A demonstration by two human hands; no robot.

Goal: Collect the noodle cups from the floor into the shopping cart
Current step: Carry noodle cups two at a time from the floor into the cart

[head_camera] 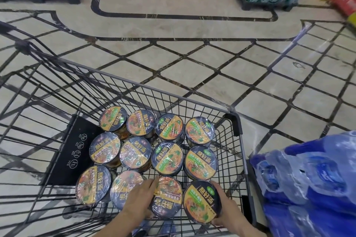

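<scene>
Head view showed the left hand [139,197] with fingers curled against the side of a noodle cup [167,196] in the near row of the shopping cart [234,121], grasping it, while the right hand [221,208] wrapped round the rim of the neighbouring cup [202,201] at the cart's near right corner. Both cups sat tilted, lids leaning toward the camera — seemingly not yet flat on the wire floor of the basket.

Beyond the hands, ten more cups [167,158] stood lid-up in rows, touching or just beside one another, filling most of the basket. No cups showed on the tiled floor [183,75] in view, so the collecting looked nearly done.

To finish the step well, each cup probably needed lowering until its base rested level, snug against its neighbours, before the fingers let go — a tilted release could tip it. A blue pack of water bottles [312,179] lay just right of the cart.
</scene>
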